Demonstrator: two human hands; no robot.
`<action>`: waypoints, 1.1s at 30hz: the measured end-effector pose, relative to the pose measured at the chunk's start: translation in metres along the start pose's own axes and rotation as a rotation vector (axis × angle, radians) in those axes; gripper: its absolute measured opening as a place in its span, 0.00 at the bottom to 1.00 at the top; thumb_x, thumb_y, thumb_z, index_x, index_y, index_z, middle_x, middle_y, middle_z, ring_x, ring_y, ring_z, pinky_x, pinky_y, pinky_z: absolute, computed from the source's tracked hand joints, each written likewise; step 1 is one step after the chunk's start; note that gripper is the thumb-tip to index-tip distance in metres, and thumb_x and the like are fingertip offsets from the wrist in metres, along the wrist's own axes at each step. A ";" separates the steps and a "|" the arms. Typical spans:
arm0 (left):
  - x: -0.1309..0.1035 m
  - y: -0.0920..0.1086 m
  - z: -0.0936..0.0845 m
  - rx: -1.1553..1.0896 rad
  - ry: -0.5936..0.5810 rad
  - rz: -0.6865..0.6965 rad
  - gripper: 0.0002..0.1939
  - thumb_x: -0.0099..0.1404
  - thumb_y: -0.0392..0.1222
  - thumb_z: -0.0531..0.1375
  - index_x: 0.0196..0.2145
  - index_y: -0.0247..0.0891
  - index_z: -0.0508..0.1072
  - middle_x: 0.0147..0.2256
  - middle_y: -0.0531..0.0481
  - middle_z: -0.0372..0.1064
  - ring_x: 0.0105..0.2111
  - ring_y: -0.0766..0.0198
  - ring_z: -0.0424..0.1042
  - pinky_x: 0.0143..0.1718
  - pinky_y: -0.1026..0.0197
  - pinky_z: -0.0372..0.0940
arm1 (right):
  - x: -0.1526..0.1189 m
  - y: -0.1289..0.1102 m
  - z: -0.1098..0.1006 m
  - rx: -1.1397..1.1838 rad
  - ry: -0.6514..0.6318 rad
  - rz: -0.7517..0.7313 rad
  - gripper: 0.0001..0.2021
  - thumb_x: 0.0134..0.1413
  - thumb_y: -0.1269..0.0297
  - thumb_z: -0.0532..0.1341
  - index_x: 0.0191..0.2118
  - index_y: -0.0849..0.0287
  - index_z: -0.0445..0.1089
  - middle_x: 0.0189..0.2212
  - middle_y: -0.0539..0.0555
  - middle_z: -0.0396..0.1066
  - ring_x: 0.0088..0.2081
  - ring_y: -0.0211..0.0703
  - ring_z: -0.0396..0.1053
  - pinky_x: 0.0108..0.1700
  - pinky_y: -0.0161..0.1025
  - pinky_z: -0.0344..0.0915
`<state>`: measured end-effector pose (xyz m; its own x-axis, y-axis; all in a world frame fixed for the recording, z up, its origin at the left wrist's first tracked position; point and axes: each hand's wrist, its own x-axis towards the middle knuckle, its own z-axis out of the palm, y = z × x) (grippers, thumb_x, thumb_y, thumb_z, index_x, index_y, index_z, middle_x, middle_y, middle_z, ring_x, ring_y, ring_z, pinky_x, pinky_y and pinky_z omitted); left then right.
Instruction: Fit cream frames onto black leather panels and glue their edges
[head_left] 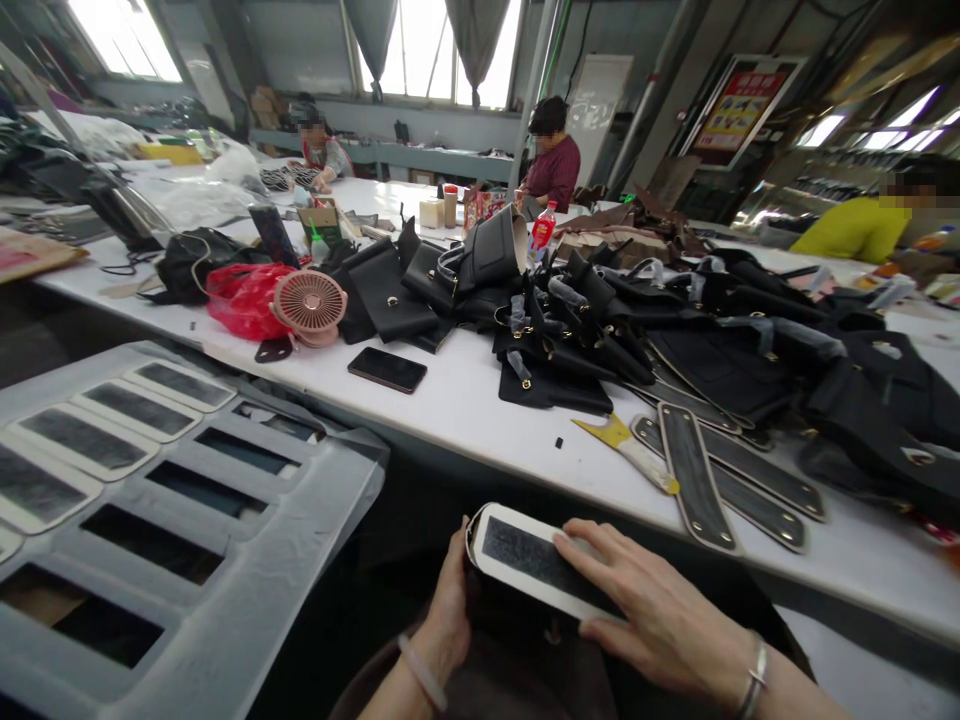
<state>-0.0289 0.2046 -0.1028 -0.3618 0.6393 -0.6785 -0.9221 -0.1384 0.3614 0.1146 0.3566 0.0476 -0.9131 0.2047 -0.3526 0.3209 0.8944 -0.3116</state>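
Note:
A long panel [517,550] with rounded ends, a white border and a dark rough middle lies over a dark piece beneath, perhaps an upturned bag; its lower part is hard to make out against my lap. My left hand [448,610] closes round the left end of the panel and the dark piece under it. From the right, my right hand [652,605] holds the panel, fingers laid over its top and thumb along the near edge. Its right end is hidden under that hand.
Black handbags [570,340] are heaped on the white table [465,385]. Nearby are a phone [387,369], a pink fan [309,305], a yellow-handled tool [626,450] and dark strips [696,480]. Similar white-bordered panels [86,440] lie on a slotted grey sheet [225,560]. Several people work beyond.

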 end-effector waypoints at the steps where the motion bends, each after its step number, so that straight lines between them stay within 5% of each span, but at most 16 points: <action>1: -0.001 0.001 0.001 0.002 -0.008 -0.005 0.23 0.62 0.57 0.60 0.43 0.34 0.76 0.38 0.45 0.78 0.43 0.53 0.75 0.49 0.55 0.64 | -0.001 0.002 0.002 -0.005 -0.002 -0.001 0.32 0.54 0.62 0.61 0.65 0.53 0.56 0.65 0.59 0.54 0.63 0.58 0.55 0.63 0.56 0.56; 5: -0.006 0.003 0.005 0.017 -0.014 0.001 0.24 0.61 0.57 0.60 0.44 0.34 0.76 0.39 0.44 0.78 0.42 0.51 0.75 0.47 0.53 0.66 | -0.002 0.005 0.006 -0.054 0.016 -0.024 0.26 0.63 0.57 0.54 0.65 0.53 0.57 0.67 0.56 0.49 0.63 0.56 0.55 0.63 0.56 0.57; 10: -0.004 0.002 0.004 0.002 0.021 0.008 0.24 0.62 0.57 0.60 0.45 0.34 0.75 0.41 0.45 0.78 0.44 0.52 0.74 0.48 0.55 0.65 | 0.005 0.006 0.011 -0.134 0.088 -0.125 0.21 0.65 0.61 0.52 0.62 0.55 0.62 0.62 0.53 0.60 0.57 0.56 0.64 0.58 0.56 0.65; 18: -0.005 0.003 0.005 -0.018 -0.016 -0.017 0.25 0.62 0.58 0.59 0.44 0.33 0.76 0.39 0.44 0.78 0.43 0.51 0.74 0.47 0.55 0.64 | 0.019 -0.018 0.015 -0.045 0.212 -0.073 0.10 0.63 0.62 0.56 0.48 0.54 0.67 0.49 0.55 0.70 0.46 0.54 0.65 0.48 0.56 0.64; 22: -0.006 0.003 0.005 -0.011 0.004 -0.002 0.24 0.63 0.57 0.59 0.44 0.32 0.76 0.37 0.44 0.79 0.43 0.52 0.74 0.47 0.55 0.64 | 0.028 -0.027 0.012 -0.011 0.213 -0.102 0.10 0.62 0.64 0.57 0.49 0.53 0.66 0.43 0.55 0.70 0.44 0.53 0.64 0.47 0.52 0.63; 27: 0.000 0.002 -0.002 0.023 0.025 -0.007 0.24 0.62 0.58 0.59 0.43 0.34 0.76 0.35 0.46 0.79 0.40 0.54 0.74 0.44 0.56 0.64 | 0.033 -0.021 0.011 0.027 0.247 -0.065 0.11 0.60 0.59 0.59 0.48 0.50 0.68 0.46 0.55 0.68 0.45 0.52 0.63 0.48 0.53 0.59; 33: 0.004 0.002 -0.010 0.102 0.037 0.044 0.23 0.60 0.58 0.61 0.42 0.36 0.75 0.37 0.47 0.78 0.37 0.57 0.73 0.38 0.59 0.63 | 0.040 -0.022 0.008 0.143 0.195 0.011 0.14 0.53 0.65 0.62 0.47 0.52 0.69 0.46 0.56 0.64 0.46 0.52 0.61 0.47 0.51 0.58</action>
<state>-0.0335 0.1995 -0.1115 -0.4084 0.6057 -0.6829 -0.8869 -0.0866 0.4537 0.0729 0.3425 0.0333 -0.9362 0.2997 -0.1838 0.3509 0.8291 -0.4353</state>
